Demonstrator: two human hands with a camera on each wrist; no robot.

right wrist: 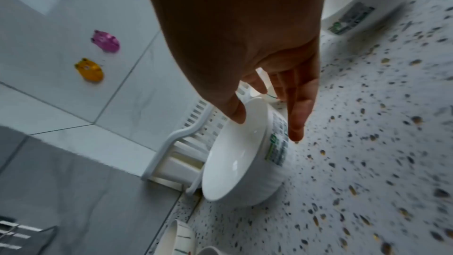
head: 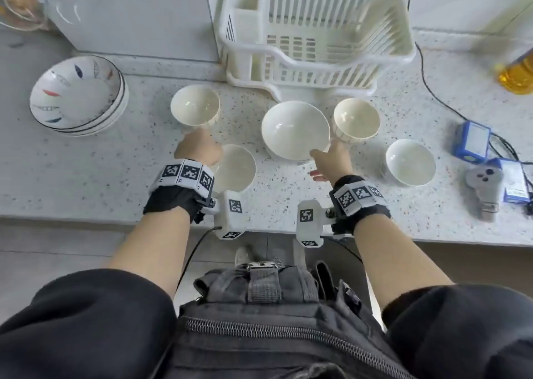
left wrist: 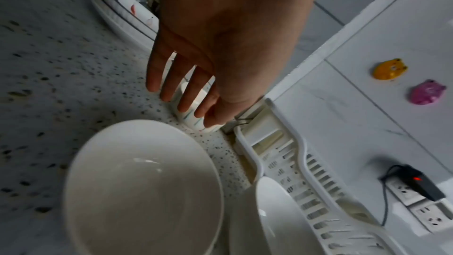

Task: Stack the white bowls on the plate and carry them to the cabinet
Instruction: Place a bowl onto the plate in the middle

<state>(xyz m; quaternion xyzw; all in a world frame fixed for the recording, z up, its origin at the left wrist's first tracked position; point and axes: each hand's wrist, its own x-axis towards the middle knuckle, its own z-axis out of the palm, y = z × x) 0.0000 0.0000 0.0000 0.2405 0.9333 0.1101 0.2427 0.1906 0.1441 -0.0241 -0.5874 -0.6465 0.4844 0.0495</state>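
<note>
Bowl (head: pixel 295 129) rim, R thumb (right wrist: pixel 235 111) touching

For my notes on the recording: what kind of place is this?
Most likely a home kitchen: a speckled stone counter, a white dish rack by a tiled wall, bowls, and a bottle of cooking oil.

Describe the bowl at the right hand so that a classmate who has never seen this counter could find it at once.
Start at the white dish rack at the back of the speckled counter. Directly in front of it sits the large white bowl, its near rim under the right hand. It is the widest of the white bowls, plain outside, unlike the smaller striped bowl beside it.
</note>
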